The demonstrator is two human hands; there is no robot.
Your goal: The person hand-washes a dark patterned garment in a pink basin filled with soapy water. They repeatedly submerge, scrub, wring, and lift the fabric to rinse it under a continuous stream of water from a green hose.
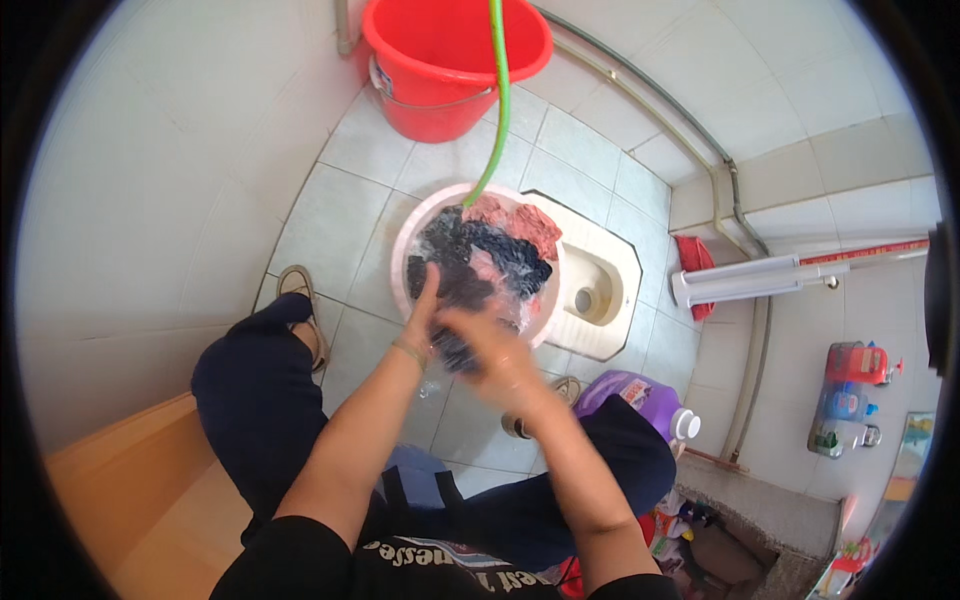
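Wet dark cloth [454,352] is bunched between my two hands at the near rim of a pale pink basin [401,251]. My left hand [424,319] grips its left side with the thumb raised. On the other side, my right hand [491,352] is blurred by motion and curls over the same cloth. Inside the basin lie dark garments [517,262] and pink garments [536,229], wet and partly in water. A green hose [501,112] hangs down into the basin at its far side. Splashed drops show below my hands.
A red bucket [442,109] stands beyond the basin. The basin's right side overlaps a squat toilet [596,289]. Near my right knee stands a purple jug [626,397] with a white cap. Bottles [851,401] sit on a wall rack, and a long-handled mop [742,281] leans at right.
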